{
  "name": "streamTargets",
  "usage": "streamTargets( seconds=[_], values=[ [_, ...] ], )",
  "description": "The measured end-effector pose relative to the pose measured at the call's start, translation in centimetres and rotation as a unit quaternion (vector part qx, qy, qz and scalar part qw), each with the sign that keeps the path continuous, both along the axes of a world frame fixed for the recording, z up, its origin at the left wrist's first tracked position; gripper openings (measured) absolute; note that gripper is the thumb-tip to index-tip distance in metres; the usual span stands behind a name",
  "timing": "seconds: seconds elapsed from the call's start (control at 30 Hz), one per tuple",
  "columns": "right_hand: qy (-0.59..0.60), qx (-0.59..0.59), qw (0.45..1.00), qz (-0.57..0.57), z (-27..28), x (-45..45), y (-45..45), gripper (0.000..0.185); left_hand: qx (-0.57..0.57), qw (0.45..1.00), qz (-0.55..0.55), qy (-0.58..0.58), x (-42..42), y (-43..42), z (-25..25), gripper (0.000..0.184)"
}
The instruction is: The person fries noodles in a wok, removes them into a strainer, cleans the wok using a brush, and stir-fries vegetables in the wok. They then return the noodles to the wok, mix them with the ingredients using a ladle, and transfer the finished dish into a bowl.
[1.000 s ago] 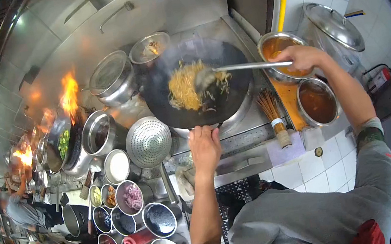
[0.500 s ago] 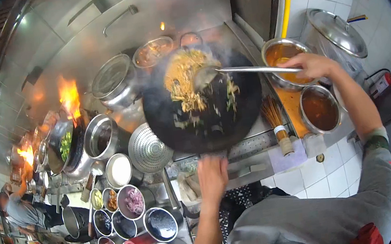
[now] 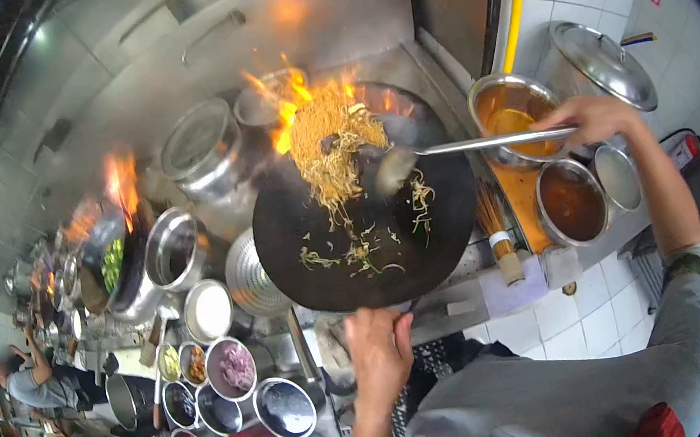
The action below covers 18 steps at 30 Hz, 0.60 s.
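My left hand (image 3: 378, 352) is closed at the near rim of a large black wok (image 3: 438, 251), its fingers wrapped round the handle, which is mostly hidden. In my right hand (image 3: 598, 119) is the end of a long metal ladle (image 3: 397, 170); its bowl hangs over the wok, just right of the noodles. A mass of brown noodles (image 3: 330, 146) is heaped toward the far left of the wok, while loose strands and bits of greens lie scattered nearer me. Flames (image 3: 294, 98) rise around the far rim behind the noodles.
Pots of orange liquid (image 3: 504, 101) and brown sauce (image 3: 573, 202) stand at right, beside a bamboo brush (image 3: 499, 239). A perforated strainer (image 3: 247, 276) and several ingredient tins, one with chopped onion (image 3: 235, 366), sit at left. Another wok (image 3: 113, 267) flames farther left, near a co-worker (image 3: 30, 375).
The wok has tilted and come toward me with my left hand. Flames have flared at its far rim. The noodles have bunched up, and the ladle has moved slightly right and lower.
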State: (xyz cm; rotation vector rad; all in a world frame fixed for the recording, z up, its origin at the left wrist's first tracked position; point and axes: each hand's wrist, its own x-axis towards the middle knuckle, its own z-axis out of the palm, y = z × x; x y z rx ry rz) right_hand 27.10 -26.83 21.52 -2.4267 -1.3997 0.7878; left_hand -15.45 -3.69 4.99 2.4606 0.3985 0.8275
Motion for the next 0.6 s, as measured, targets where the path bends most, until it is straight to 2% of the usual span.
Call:
streamTargets(
  seconds=[0.03,0.07,0.1,0.13,0.2,0.27,0.3,0.33,0.37,0.43,0.5,0.53,0.6],
  values=[
    [0.075,-0.05,0.995,-0.035,0.6,0.0,-1.1,0.065,0.013,1.0,0.015,-0.016,0.7,0.3,4.0,0.021],
    [0.139,-0.089,0.983,-0.074,1.0,0.2,-1.4,0.066,0.017,0.999,0.021,-0.026,2.0,1.0,5.3,0.02],
    [0.104,-0.083,0.989,-0.057,1.3,0.3,-0.6,0.068,0.028,0.998,0.024,-0.046,3.7,2.0,6.4,0.019],
    [0.074,-0.082,0.993,-0.043,0.7,-0.2,0.7,0.07,0.028,0.998,0.022,-0.05,5.2,3.0,5.7,0.018],
    [-0.015,-0.07,0.997,-0.007,-0.8,-2.3,4.6,0.07,0.041,0.998,0.036,-0.035,7.6,4.6,-0.6,0.013],
    [-0.064,0.023,0.997,0.021,-6.3,0.2,5.5,0.07,0.052,0.998,0.039,0.008,6.8,4.3,-5.6,0.014],
    [-0.096,0.074,0.992,0.03,-7.3,1.6,5.6,0.069,0.063,0.997,0.037,0.022,6.4,4.0,-6.7,0.014],
    [-0.127,0.102,0.985,0.063,-5.9,0.9,4.5,0.069,0.036,0.999,0.023,0.012,4.3,2.4,-6.8,0.014],
    [-0.1,0.055,0.993,0.044,-3.8,0.4,3.1,0.067,0.01,1.0,0.008,0.006,2.3,1.0,-5.6,0.015],
    [-0.039,-0.043,0.998,0.011,0.1,-0.4,0.4,0.065,0.015,0.999,0.005,-0.031,1.7,0.6,0.2,0.015],
    [0.034,-0.094,0.995,-0.021,1.1,-0.6,0.0,0.065,0.004,0.998,0.028,-0.051,2.3,1.4,5.2,0.016],
    [0.061,-0.112,0.991,-0.043,1.8,-0.5,-0.1,0.065,0.013,0.998,0.022,-0.057,3.9,2.6,5.6,0.016],
    [-0.024,-0.081,0.996,-0.004,0.0,-1.2,3.2,0.065,0.022,0.998,0.019,-0.048,6.5,4.2,2.9,0.017]
  ],
)
